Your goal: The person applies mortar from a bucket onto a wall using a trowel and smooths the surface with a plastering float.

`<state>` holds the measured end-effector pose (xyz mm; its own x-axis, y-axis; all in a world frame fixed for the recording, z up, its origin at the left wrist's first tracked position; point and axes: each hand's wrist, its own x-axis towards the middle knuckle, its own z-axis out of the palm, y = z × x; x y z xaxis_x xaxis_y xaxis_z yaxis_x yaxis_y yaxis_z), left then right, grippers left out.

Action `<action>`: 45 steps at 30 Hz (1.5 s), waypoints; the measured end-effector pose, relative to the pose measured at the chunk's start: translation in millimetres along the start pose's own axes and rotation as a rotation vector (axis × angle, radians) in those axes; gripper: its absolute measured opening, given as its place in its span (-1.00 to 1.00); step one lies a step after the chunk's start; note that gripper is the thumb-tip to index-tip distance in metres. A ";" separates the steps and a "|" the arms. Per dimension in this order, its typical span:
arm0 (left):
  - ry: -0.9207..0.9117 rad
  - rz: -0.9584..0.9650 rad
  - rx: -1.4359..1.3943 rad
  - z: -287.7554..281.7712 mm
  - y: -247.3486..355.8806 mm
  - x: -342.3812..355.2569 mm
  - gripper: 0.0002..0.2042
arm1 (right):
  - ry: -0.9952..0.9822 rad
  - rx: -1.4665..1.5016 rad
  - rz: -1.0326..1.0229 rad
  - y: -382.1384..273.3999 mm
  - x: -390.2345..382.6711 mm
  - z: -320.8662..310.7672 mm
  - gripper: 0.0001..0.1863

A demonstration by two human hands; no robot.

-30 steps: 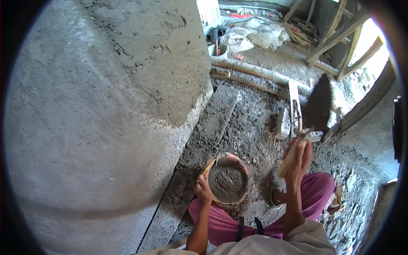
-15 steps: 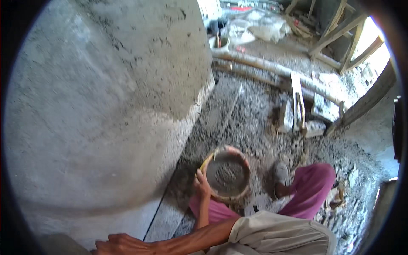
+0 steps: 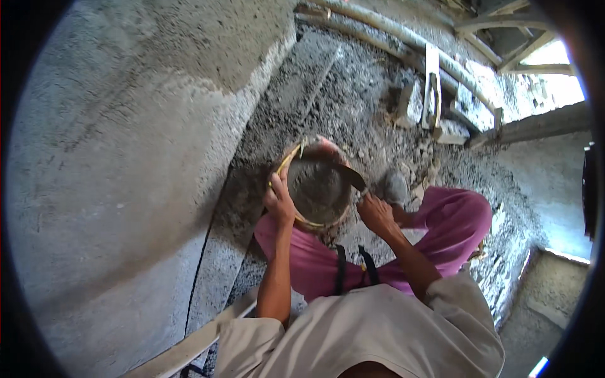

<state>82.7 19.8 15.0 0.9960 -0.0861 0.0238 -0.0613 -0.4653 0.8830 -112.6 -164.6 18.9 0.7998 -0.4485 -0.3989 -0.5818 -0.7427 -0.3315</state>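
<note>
Beside grey plastered wall (image 3: 138,189), on floor (image 3: 296,72) strewn with rubble (image 3: 362,120), grasping with left grip (image 3: 279,200) the left rim of round bucket (image 3: 329,147) containing grey mortar (image 3: 317,195), standing just in front of magenta trousers (image 3: 457,217). With right grip (image 3: 377,213), clenching trowel (image 3: 352,177) by its handle, holding its dark blade over the bucket's right side.
</note>
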 end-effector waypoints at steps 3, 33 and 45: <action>0.023 0.066 -0.111 8.0 6.8 -3.2 -0.54 | 0.003 0.065 0.012 2.0 23.3 42.2 -0.70; 0.080 -0.125 0.000 -6.6 16.7 0.0 -0.49 | 0.875 1.577 -0.121 -82.4 -5.9 -165.1 -0.60; 0.018 -0.171 0.103 -13.6 10.4 0.5 -0.35 | 0.438 1.387 -0.697 -413.4 -31.8 -166.9 -0.57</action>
<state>83.4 27.0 30.6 0.9934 0.0176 -0.1136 0.1039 -0.5595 0.8223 127.1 73.7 311.3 0.7895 -0.5142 0.3350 0.4109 0.0374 -0.9109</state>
